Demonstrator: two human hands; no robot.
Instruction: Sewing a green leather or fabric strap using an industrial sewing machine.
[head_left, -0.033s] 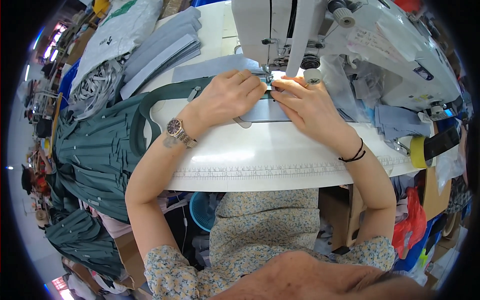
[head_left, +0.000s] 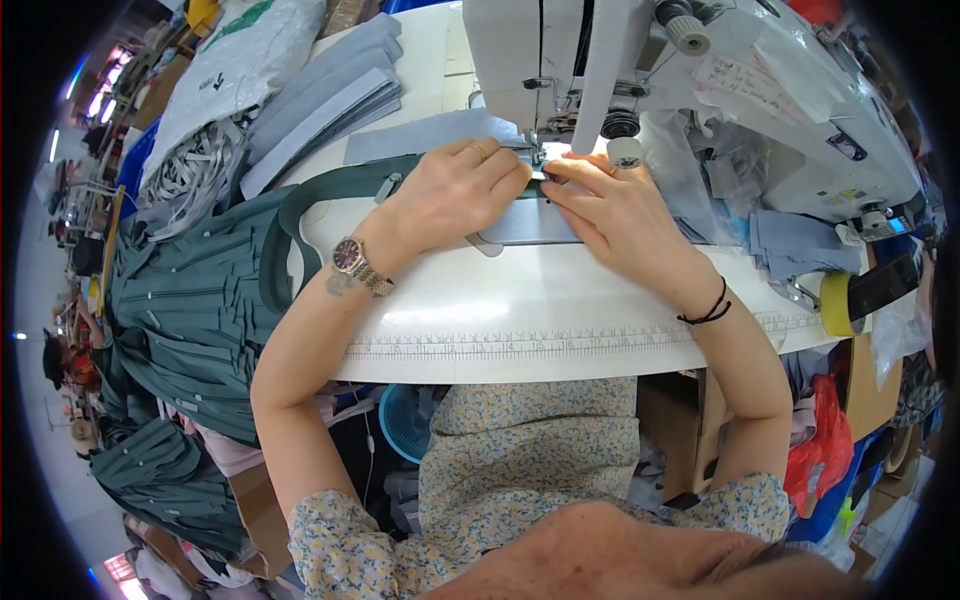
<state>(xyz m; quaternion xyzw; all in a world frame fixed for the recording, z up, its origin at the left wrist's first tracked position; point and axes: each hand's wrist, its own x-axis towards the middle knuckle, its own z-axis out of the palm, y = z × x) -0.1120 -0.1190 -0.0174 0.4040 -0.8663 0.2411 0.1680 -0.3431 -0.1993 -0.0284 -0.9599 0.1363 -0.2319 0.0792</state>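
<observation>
A dark green zipper strip [head_left: 335,184] with a silver slider curves over the white table to the sewing machine's needle area [head_left: 538,150]. My left hand [head_left: 462,190], with a ring and a wristwatch, is curled closed on this strip just left of the presser foot. Close on the right, my right hand [head_left: 615,210] has its fingertips drawn together at the strip's end beside the needle. A small whitish piece shows between the two hands' fingertips. Beneath them lies a smooth grey plate [head_left: 535,222]. The fingers hide most of the strip's end.
The white sewing machine [head_left: 780,110] stands behind and to the right. Dark green zippered pieces [head_left: 190,290] pile up on the left. Grey fabric strips [head_left: 345,100] lie at the back left, beside a white bag [head_left: 235,75]. A printed ruler [head_left: 500,346] runs along the front edge.
My left hand has shifted very slightly left, away from the right fingertips. Otherwise the scene looks the same.
</observation>
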